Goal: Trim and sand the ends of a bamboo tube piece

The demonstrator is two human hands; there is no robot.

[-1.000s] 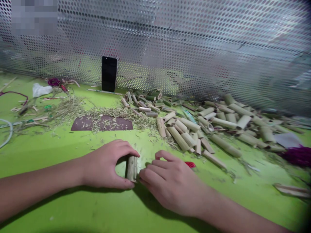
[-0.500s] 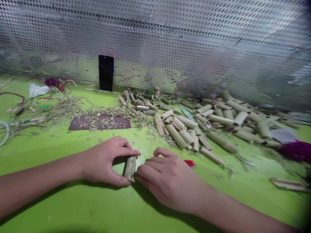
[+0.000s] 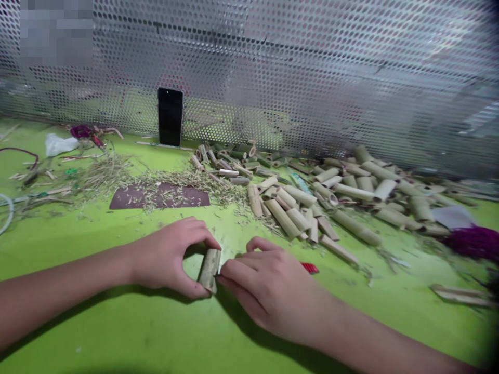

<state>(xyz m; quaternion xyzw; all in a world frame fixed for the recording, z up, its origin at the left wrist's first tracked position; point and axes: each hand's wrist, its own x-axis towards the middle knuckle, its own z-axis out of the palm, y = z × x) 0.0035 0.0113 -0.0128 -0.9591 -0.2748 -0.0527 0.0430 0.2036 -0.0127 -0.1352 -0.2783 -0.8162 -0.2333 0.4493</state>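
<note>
My left hand [image 3: 171,259] grips a short bamboo tube [image 3: 209,270], thumb at its near end and index finger at its far end. The tube slants on the green tabletop, its pale skin streaked with darker marks. Closed in a pinch, my right hand [image 3: 273,288] is right beside the tube's right side. It holds a slim red-handled tool [image 3: 310,268], whose ribbed red end sticks out behind the hand. A small dark tip shows between the fingertips at the tube; most of the tool is hidden by the hand.
A pile of cut bamboo tubes [image 3: 296,202] spreads across the right and back. Shavings cover a brown sheet [image 3: 127,197]. A phone [image 3: 170,117] leans on the perforated metal screen [image 3: 249,67]. Purple string [image 3: 473,241] and a split bamboo piece [image 3: 462,296] lie far right.
My left index finger has drawn back to the tube's far end, baring more of it. The red end of the tool has shifted slightly right and nearer. The tube stays nearly in place.
</note>
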